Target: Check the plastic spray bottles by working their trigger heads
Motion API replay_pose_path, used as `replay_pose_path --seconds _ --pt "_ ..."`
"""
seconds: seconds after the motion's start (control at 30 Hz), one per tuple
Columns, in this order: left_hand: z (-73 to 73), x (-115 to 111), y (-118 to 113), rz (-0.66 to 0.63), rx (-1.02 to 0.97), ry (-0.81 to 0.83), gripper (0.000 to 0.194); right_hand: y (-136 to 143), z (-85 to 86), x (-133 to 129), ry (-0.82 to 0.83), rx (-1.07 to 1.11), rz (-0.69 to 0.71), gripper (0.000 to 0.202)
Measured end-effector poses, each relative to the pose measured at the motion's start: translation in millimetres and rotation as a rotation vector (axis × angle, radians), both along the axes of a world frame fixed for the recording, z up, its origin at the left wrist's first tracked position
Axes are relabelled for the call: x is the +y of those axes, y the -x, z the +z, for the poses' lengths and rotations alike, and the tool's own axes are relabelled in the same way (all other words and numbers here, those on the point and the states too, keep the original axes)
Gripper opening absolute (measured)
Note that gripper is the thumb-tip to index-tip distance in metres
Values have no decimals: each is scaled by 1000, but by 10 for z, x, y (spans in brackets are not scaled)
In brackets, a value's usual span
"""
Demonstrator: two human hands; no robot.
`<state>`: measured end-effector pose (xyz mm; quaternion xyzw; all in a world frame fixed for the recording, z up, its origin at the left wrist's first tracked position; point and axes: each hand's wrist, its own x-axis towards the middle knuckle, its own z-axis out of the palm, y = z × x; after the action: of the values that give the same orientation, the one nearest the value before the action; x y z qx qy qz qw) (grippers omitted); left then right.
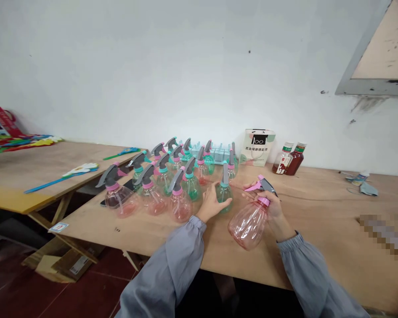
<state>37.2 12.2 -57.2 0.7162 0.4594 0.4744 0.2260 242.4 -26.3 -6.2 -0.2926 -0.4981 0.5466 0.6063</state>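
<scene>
My right hand (272, 207) is wrapped round the neck of a clear pink spray bottle (248, 225), tilted above the table with its grey and pink trigger head up. My left hand (212, 202) has its thumb and fingers spread beside a green spray bottle (224, 193) standing on the table. Whether its fingertips touch that bottle I cannot tell. To the left stand several more pink and green spray bottles in loose rows, among them a front pink spray bottle (180, 206) and a green spray bottle (191, 186).
Behind the bottles is a light-green plastic rack (219, 154). A paper bag (258, 148) and two bottles of dark red liquid, one a fuller bottle (296, 160), stand by the wall. A second table (86, 152) on the left bears hand-shaped clappers (82, 169). Part of the right side is pixelated.
</scene>
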Motion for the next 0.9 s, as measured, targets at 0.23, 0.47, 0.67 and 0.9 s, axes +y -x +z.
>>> replay_pose_path --seconds 0.23,0.47,0.67,0.9 --pt "-107 86 1 -44 -50 -49 73 -36 -43 22 7 -30 -26 26" --pt "-125 84 2 -100 -84 -24 75 -6 -47 19 21 -7 -46 25" --pt "-134 80 5 -97 -84 -22 70 20 -60 13 -9 -43 -88 27" --pt "-175 127 13 -113 -103 -62 69 -14 -70 -28 -100 65 -112 8"
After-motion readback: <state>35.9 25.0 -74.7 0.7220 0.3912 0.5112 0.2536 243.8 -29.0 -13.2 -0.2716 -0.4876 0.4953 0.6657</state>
